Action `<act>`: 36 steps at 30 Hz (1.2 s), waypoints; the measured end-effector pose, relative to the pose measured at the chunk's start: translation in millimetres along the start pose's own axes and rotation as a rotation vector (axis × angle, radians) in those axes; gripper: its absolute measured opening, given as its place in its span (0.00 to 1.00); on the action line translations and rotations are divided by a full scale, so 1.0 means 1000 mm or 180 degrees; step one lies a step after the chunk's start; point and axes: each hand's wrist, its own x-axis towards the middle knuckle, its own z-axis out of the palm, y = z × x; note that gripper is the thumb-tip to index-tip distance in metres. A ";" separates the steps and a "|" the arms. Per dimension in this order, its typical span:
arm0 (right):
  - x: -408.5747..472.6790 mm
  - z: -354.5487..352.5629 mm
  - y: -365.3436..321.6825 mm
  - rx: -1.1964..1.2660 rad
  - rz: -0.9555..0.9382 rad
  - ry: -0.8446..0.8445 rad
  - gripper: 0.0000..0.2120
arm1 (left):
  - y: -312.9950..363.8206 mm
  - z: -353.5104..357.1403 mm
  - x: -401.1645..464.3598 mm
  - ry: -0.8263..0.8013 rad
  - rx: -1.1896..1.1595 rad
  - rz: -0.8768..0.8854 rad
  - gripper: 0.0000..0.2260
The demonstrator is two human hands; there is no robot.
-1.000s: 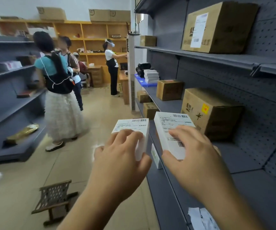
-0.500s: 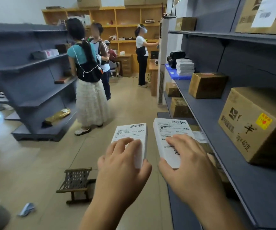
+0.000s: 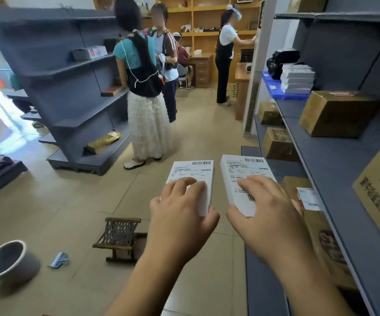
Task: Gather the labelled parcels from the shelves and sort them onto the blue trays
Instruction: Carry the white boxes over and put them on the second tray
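Note:
My left hand [image 3: 179, 215] grips a flat white labelled parcel [image 3: 194, 174] from above, fingers over its top and thumb along its right edge. Beside it my right hand [image 3: 268, 213] grips a second white labelled parcel [image 3: 243, 176] the same way. Both parcels are held level over the aisle floor, a small gap between them. Far down the grey shelf on the right sits a blue tray [image 3: 273, 90] with a stack of white parcels [image 3: 297, 78] on it.
Brown cartons [image 3: 335, 112] stand on the right-hand grey shelving [image 3: 335, 169]. A small wooden stool [image 3: 119, 236], a grey bowl [image 3: 6, 261] and a blue cloth lie on the floor. Several people [image 3: 143, 87] stand in the aisle ahead. More grey shelves [image 3: 75, 87] line the left.
The view has swung left and away from the right shelf, down the aisle. Both hands still hold their parcels side by side; the blue tray looks nearer.

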 end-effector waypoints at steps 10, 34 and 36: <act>0.120 0.054 -0.014 -0.0153 0.0176 0.0009 0.24 | -0.055 0.035 0.123 0.0058 -0.0176 0.0092 0.20; 0.391 0.112 0.062 0.0165 0.0186 0.0196 0.31 | -0.059 0.158 0.374 -0.0028 -0.0104 -0.0019 0.17; 0.417 0.112 0.070 0.0196 0.0135 0.0150 0.30 | -0.055 0.169 0.397 0.0020 -0.0115 -0.0067 0.17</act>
